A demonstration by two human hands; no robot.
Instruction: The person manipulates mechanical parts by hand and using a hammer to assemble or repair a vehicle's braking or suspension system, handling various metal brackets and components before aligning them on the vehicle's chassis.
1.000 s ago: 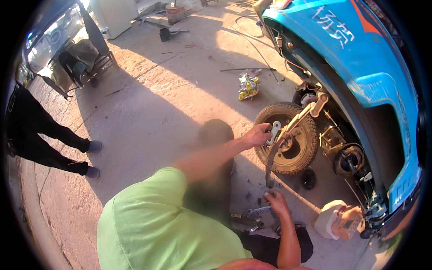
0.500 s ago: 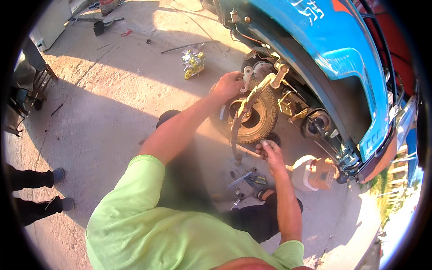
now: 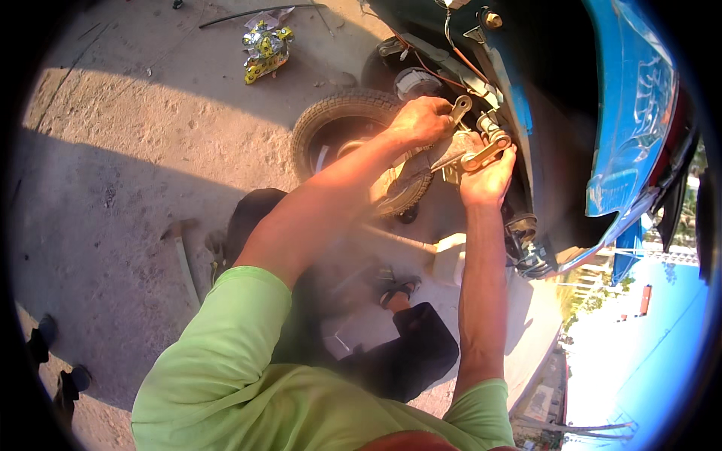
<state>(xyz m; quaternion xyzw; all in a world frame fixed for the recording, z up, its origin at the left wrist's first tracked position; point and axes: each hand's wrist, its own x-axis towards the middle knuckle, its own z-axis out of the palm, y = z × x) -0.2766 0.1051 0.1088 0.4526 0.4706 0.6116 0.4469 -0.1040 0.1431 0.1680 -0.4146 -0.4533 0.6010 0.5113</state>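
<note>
My left hand (image 3: 423, 122) pinches a small metal shackle plate (image 3: 460, 110) with a hole at its end. Just right of it, my right hand (image 3: 487, 183) has its fingers wrapped round a second shackle link (image 3: 487, 152), at the end of the leaf spring (image 3: 451, 152). Both hands are close together beneath the raised blue vehicle body (image 3: 628, 98). A wheel with a knobbly tyre (image 3: 307, 143) lies flat on the ground below my left forearm, which covers part of it. The spring's lower part is blurred and partly hidden by my arms.
A hammer (image 3: 183, 263) lies on the concrete left of my knee. A yellow and silver wrapper (image 3: 267, 51) and a dark rod (image 3: 256, 11) lie farther off. A pale plastic container (image 3: 450, 259) stands beside my right forearm. Another person's feet (image 3: 45, 334) show at the left edge.
My right hand has moved up from the spring's lower end to the shackle, beside my left hand. My left hand has shifted right with its plate. The view has turned toward the vehicle.
</note>
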